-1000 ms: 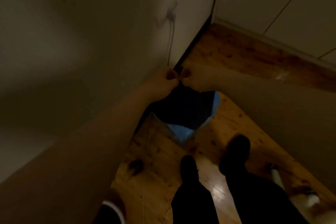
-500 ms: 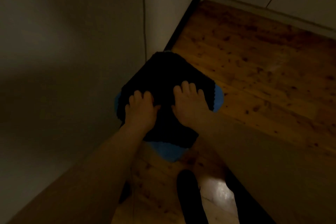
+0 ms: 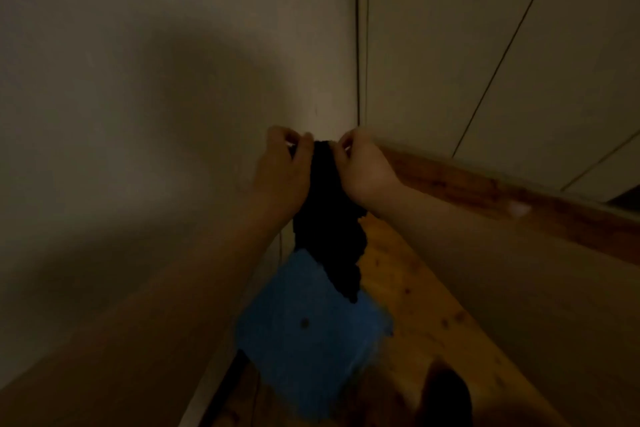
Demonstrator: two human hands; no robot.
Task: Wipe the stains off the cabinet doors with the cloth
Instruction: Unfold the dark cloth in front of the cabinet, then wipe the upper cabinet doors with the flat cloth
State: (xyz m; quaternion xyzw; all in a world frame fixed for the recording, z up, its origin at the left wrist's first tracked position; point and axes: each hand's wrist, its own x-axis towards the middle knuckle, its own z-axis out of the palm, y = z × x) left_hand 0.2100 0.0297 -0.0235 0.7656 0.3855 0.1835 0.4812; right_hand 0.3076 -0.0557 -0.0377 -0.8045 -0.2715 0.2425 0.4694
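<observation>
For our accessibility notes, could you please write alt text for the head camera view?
Two bare hands, the left hand and the right hand, pinch the top edge of a dark cloth with a blue underside, which hangs in front of a pale cabinet door. A wooden floor lies below, in dim light.

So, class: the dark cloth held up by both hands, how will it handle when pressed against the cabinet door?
The dark cloth probably is floppy: it droops in folds below the left hand and right hand. Likely light, since pinched fingers carry it.
</observation>
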